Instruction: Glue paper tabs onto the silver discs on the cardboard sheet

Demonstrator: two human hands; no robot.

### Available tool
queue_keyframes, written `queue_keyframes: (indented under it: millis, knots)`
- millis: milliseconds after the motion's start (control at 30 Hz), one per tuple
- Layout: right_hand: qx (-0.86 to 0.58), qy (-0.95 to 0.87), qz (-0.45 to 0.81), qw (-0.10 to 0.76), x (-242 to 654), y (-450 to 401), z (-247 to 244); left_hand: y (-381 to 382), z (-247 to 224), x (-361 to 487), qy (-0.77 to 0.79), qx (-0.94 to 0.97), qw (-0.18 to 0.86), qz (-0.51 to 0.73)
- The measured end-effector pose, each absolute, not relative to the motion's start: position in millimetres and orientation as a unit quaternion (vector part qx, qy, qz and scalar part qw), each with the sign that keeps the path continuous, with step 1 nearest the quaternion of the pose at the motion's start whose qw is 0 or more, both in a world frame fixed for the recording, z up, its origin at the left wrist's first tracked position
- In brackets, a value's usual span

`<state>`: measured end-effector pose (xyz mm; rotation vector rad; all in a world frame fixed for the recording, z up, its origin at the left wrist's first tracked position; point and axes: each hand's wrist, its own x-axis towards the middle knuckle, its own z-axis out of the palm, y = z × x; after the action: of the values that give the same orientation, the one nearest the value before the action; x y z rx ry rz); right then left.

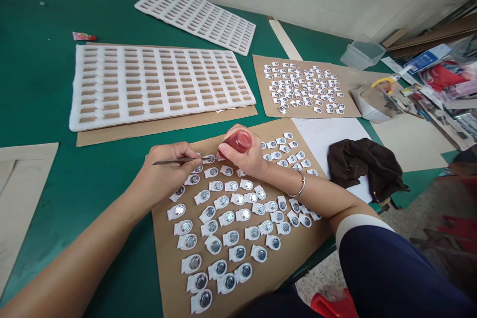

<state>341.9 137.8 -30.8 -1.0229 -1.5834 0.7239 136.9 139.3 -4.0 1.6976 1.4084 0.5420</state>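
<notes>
My left hand (166, 166) is closed around thin metal tweezers (164, 162), their tip at one small white tab with a round silver disc (209, 158). Whether the tip grips or just touches the tab, I cannot tell. Just to the right, my right hand (249, 156) wraps round a small red squeeze bottle (240, 141), tilted with its base toward me; its nozzle is hidden. Under both hands lies a brown cardboard sheet (171, 268), covered with several rows of the same tabs with discs.
A white foam tray with slots (160, 84) lies on cardboard at the back left, another foam tray (201, 17) behind it. A second cardboard sheet (266, 102) bears more tabs. To the right are a dark brown cloth (365, 166), yellow-handled scissors (385, 80) and a clear plastic box (362, 52).
</notes>
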Motion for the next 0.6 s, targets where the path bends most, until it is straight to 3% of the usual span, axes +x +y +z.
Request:
queue_keyframes:
  millis: [600]
  knots:
    - [-0.441, -0.664, 0.295, 0.527, 342.7, 137.1, -29.6, 139.3, -4.9, 136.5, 0.557, 0.676, 0.425, 0.228]
